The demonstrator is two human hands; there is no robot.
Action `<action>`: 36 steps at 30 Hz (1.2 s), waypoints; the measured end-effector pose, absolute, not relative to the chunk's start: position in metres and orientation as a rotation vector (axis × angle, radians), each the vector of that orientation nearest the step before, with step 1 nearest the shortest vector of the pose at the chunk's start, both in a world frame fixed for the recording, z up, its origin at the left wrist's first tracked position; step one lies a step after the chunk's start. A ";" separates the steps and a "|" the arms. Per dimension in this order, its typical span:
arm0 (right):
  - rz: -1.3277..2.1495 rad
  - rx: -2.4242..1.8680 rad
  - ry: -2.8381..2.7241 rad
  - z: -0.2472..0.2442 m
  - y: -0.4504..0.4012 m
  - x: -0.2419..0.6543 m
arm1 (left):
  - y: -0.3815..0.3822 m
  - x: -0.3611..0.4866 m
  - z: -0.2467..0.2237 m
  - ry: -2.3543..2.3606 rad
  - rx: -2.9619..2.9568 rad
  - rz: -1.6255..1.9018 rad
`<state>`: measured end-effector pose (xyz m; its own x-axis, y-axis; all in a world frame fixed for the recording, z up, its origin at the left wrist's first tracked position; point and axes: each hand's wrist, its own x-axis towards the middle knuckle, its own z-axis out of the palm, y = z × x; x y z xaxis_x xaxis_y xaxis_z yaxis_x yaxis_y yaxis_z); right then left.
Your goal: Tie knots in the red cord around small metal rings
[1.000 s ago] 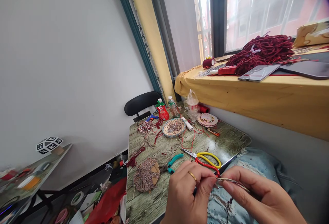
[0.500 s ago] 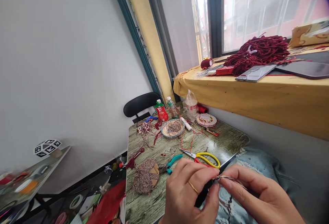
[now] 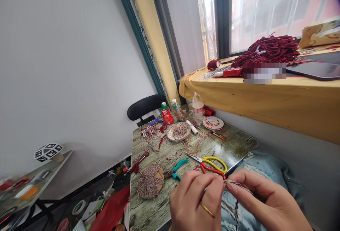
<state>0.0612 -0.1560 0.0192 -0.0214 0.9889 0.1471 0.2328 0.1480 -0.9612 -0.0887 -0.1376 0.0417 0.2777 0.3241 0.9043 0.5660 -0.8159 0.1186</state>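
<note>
Just beyond the hands lie scissors (image 3: 202, 160), the red handle partly covered by the left hand (image 3: 197, 202), with teal-handled pliers (image 3: 176, 169) beside them. Yarn wound on cardboard (image 3: 150, 181) rests farther left; behind stand a round tray (image 3: 170, 138), a red pouch (image 3: 167, 115) and a bottle (image 3: 176, 108). The right hand (image 3: 268, 197) pinches a thin multicoloured cord (image 3: 237, 183) above the person's jeans (image 3: 265, 162); the left fingertips meet its end, but whether they grip cannot be told. The counter (image 3: 156, 215) has a wood-grain top, littered with threads. A black chair (image 3: 143, 108) stands beyond, near a pale wall (image 3: 66, 47); right, a cloth-covered sill (image 3: 225, 93) carries maroon yarn (image 3: 276, 48).
</note>
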 end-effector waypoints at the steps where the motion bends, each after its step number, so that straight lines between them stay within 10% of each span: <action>1: 0.998 -1.256 -1.420 0.019 -0.156 0.061 | -0.138 -0.089 0.040 -0.805 -2.286 -1.554; 36: 1.365 -1.125 -1.210 0.021 -0.150 0.062 | -0.123 -0.096 0.047 -0.751 -2.860 -1.887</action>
